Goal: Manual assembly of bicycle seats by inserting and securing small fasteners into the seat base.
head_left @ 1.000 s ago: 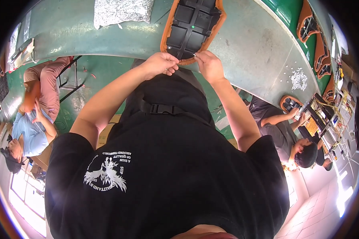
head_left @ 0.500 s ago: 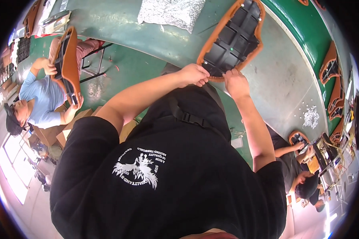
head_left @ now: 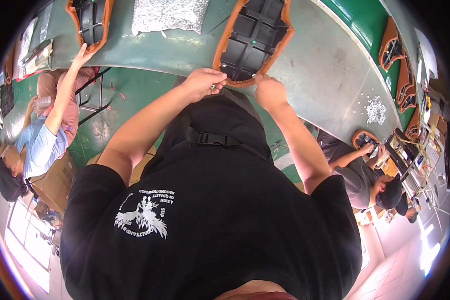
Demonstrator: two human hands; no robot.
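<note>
An upholstered panel (head_left: 247,42), with a black ribbed plastic back and a tan cover wrapped round its rim, lies back-up on the table in front of me. My left hand (head_left: 203,85) is closed just off the panel's near left corner. A small shiny metal piece (head_left: 213,86) shows at its fingers. My right hand (head_left: 271,93) pinches at the near right part of the rim. A tiny pale piece shows by its fingertips, too small to name. Small bright spots sit along the panel's near edge.
A bag of small silvery pieces (head_left: 170,16) lies left of my panel; a pile of small white pieces (head_left: 375,110) is to the right. Another panel (head_left: 91,22) lies far left beside a person in blue (head_left: 45,137). Someone at right (head_left: 357,172) handles another panel.
My left hand has come off the rim, and a small metal piece now shows in it. My right hand stays at the rim. The person at left has laid their panel on the table.
</note>
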